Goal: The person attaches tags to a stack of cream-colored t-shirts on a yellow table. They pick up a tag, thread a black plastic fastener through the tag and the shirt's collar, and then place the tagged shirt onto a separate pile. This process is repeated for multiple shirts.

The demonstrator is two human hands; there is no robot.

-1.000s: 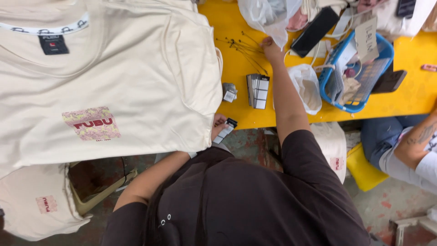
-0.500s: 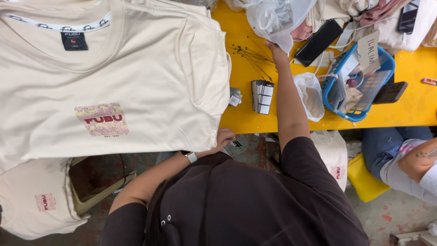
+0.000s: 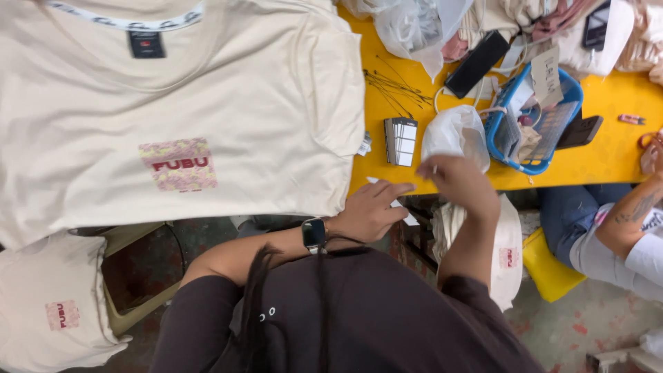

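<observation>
At table edge, left hand (image 3: 369, 207) and right hand (image 3: 461, 181) pinch a white tag (image 3: 399, 204).

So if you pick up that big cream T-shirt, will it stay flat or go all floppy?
Probably floppy: the cream cotton T-shirt lies soft and creased on the yellow table, its hem drooping over the edge. Likely light too, being thin cloth. It shouldn't roll, though it may slide.

Matt cream cotton T-shirt (image 3: 207, 110) lies on the glossy yellow table (image 3: 608, 148). On that table sit a crinkly translucent plastic bag (image 3: 452, 131), a blue plastic basket (image 3: 563, 93) and stiff paper tags (image 3: 400, 140).
</observation>
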